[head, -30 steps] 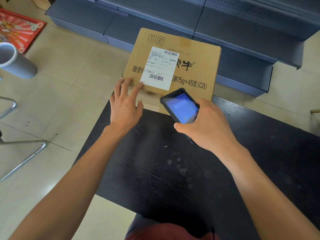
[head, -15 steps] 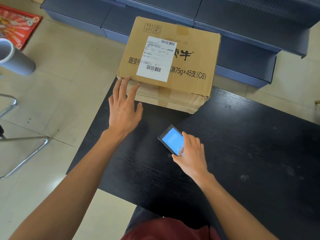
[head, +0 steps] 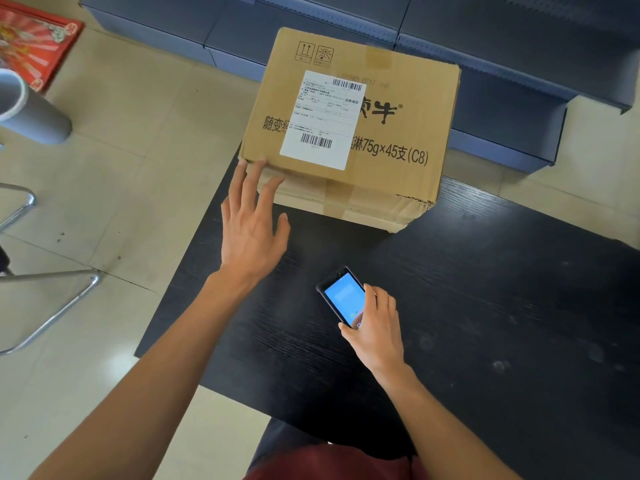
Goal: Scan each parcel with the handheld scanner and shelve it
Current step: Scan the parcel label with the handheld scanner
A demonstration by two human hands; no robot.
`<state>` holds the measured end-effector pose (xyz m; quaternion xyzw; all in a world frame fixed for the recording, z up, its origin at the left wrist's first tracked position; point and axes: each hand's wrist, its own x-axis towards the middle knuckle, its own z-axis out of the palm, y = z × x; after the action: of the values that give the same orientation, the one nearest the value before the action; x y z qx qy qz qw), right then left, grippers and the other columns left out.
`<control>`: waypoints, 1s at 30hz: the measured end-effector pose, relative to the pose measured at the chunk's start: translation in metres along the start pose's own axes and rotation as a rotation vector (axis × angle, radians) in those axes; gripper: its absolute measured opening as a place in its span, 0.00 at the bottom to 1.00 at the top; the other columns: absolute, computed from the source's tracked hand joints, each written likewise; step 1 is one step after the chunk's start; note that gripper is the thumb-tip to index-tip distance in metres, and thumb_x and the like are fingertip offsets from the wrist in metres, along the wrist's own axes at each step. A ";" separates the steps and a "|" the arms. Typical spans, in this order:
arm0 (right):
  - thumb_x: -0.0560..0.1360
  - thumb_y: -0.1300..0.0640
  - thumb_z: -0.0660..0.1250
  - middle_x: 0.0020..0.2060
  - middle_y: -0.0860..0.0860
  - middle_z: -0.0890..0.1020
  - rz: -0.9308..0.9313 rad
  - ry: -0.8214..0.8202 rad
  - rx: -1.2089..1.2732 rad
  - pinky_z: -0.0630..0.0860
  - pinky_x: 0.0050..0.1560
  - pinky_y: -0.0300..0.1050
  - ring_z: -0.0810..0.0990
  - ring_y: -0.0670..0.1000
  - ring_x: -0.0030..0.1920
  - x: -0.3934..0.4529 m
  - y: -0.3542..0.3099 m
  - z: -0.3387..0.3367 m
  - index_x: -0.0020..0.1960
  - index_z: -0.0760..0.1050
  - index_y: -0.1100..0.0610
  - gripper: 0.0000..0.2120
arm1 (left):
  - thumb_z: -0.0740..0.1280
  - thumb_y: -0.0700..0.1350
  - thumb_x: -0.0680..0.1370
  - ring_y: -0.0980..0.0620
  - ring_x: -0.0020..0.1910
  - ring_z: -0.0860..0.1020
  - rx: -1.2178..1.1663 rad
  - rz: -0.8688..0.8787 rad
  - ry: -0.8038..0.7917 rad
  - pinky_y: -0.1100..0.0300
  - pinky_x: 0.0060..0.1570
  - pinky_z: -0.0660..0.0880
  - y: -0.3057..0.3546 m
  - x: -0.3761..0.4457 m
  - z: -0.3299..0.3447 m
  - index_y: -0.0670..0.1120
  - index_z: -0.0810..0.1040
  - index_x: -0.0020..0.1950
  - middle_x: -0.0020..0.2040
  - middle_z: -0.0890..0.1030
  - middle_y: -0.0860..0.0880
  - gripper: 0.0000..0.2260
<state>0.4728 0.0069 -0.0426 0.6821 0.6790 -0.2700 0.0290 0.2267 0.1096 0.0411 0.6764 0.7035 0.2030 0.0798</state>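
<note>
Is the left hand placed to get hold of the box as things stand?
Probably yes. The left hand is open, its fingers already at the box's near left corner, and nothing lies between them.

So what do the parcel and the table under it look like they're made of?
Parcel: brown corrugated cardboard, matte, judging by its crumpled, frayed near corner and taped seam. Table: probably black-stained wood or veneer, with fine grain lines showing and a dull sheen.

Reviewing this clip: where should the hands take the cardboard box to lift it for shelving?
Probably by its two short ends, one hand from each side: the cardboard box is broad and flat. The left hand already touches its near-left corner; the right hand holds the scanner.
</note>
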 end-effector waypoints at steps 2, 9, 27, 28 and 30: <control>0.68 0.40 0.78 0.68 0.52 0.70 0.020 0.006 -0.023 0.73 0.65 0.47 0.69 0.52 0.68 0.002 -0.001 0.003 0.74 0.62 0.56 0.44 | 0.67 0.41 0.75 0.42 0.82 0.52 -0.011 0.005 0.020 0.41 0.64 0.69 -0.001 0.001 0.001 0.47 0.68 0.75 0.80 0.61 0.46 0.27; 0.71 0.47 0.77 0.70 0.56 0.70 -0.012 0.292 0.098 0.71 0.64 0.57 0.70 0.58 0.69 0.009 -0.025 -0.028 0.76 0.63 0.58 0.40 | 0.66 0.39 0.76 0.40 0.81 0.53 -0.116 -0.004 0.080 0.47 0.73 0.61 -0.005 0.008 0.000 0.46 0.59 0.81 0.78 0.62 0.42 0.34; 0.69 0.45 0.80 0.82 0.55 0.49 -0.147 0.421 0.306 0.59 0.78 0.55 0.53 0.57 0.81 0.113 -0.039 -0.162 0.79 0.63 0.50 0.44 | 0.80 0.51 0.70 0.45 0.79 0.60 -0.255 0.068 -0.147 0.43 0.73 0.67 -0.033 0.083 -0.018 0.56 0.68 0.77 0.83 0.55 0.47 0.38; 0.70 0.45 0.80 0.82 0.55 0.49 -0.142 0.418 0.314 0.61 0.78 0.57 0.53 0.56 0.81 0.113 -0.039 -0.161 0.79 0.63 0.49 0.44 | 0.80 0.50 0.70 0.46 0.79 0.60 -0.265 0.065 -0.138 0.43 0.74 0.67 -0.032 0.083 -0.017 0.55 0.69 0.77 0.83 0.55 0.47 0.38; 0.70 0.47 0.79 0.82 0.55 0.50 -0.147 0.434 0.332 0.62 0.77 0.59 0.53 0.56 0.81 0.112 -0.039 -0.160 0.79 0.63 0.50 0.42 | 0.80 0.47 0.70 0.45 0.79 0.61 -0.276 0.057 -0.110 0.43 0.73 0.67 -0.030 0.082 -0.015 0.53 0.71 0.77 0.82 0.56 0.46 0.36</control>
<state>0.4805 0.1768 0.0606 0.6682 0.6635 -0.2266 -0.2489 0.1874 0.1873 0.0557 0.6886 0.6441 0.2626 0.2048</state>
